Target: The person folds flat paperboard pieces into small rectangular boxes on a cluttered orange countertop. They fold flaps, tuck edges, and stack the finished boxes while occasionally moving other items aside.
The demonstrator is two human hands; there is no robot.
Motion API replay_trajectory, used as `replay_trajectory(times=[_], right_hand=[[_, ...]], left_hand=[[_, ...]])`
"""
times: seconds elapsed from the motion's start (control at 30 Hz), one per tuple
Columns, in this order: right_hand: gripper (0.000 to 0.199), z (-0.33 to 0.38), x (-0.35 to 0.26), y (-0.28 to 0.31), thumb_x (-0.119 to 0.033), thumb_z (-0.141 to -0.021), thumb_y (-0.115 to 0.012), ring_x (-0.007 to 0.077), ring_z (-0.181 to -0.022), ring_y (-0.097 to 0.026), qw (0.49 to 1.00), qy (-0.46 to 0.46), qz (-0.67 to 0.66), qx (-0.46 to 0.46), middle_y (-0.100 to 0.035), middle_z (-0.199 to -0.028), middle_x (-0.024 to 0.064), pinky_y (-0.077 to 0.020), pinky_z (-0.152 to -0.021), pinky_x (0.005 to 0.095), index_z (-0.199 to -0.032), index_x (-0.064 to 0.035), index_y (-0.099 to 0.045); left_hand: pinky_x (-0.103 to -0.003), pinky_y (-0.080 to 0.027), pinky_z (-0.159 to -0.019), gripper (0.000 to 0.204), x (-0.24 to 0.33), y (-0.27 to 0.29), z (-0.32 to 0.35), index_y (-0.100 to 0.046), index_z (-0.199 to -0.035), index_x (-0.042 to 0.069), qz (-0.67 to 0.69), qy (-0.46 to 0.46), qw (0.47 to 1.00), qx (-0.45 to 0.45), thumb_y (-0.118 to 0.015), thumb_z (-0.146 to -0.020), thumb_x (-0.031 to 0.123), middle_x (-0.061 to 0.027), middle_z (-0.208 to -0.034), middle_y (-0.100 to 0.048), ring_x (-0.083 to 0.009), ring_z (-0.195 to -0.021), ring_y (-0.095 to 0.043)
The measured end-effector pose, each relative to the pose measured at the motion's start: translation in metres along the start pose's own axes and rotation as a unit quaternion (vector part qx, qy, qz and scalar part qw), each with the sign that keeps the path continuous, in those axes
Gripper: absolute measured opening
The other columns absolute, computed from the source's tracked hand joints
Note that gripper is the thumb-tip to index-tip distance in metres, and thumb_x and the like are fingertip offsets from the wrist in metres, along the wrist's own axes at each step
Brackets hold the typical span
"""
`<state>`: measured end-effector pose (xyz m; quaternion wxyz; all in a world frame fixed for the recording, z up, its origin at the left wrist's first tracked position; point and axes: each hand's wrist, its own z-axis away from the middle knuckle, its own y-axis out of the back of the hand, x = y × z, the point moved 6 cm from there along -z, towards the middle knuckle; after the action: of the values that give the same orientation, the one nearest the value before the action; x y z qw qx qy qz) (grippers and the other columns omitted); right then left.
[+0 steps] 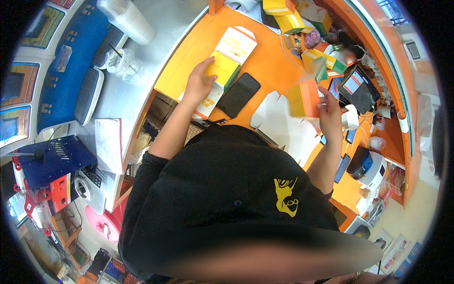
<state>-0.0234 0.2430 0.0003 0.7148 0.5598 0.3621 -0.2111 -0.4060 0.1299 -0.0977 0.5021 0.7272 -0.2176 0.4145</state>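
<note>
My left hand (198,83) rests with thumb and fingers apart at the left edge of a yellow folding carton (221,67), which has white printed flaps at both ends and a green side. This carton lies on the orange desk (272,61). My right hand (329,112) grips the right side of a small orange-and-yellow box (303,99), slightly blurred and apparently held above the desk. Between the hands lie a black smartphone (240,95) and white cut card sheets (281,124), the latter partly hidden by my cap.
Several yellow and green boxes (289,22) are heaped at the far right among cables. A black device (360,88) and a white-and-black machine (368,168) stand along the right. On the grey counter at left are stacked plastic cups (126,21) and a notebook (109,146).
</note>
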Motion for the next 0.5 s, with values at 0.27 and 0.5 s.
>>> replay_trajectory(times=[0.27,0.5], right_hand=[[0.032,-0.029,-0.068,-0.189,-0.002,-0.096,-0.055,0.022,-0.108,-0.064,0.748,-0.022,-0.6,-0.283,-0.063,-0.119,0.0087,-0.0516,-0.099,0.0405,-0.127,-0.0018,-0.052],[0.027,-0.017,-0.032,-0.278,-0.003,-0.098,-0.054,0.0249,-0.105,-0.066,0.798,-0.277,-0.488,-0.22,-0.061,-0.117,0.0109,-0.0526,-0.097,0.0442,-0.124,-0.0026,-0.049]], left_hand=[[-0.035,-0.043,-0.104,0.063,-0.029,0.009,-0.009,-0.039,-0.147,-0.001,0.34,0.126,0.932,-0.004,-0.056,-0.101,0.039,-0.0177,-0.135,-0.058,-0.0256,-0.123,-0.057],[-0.037,-0.047,-0.099,0.065,-0.033,0.016,-0.018,-0.05,-0.139,-0.004,0.14,0.152,0.977,-0.054,-0.065,-0.095,0.04,-0.0229,-0.129,-0.061,-0.0286,-0.118,-0.06]])
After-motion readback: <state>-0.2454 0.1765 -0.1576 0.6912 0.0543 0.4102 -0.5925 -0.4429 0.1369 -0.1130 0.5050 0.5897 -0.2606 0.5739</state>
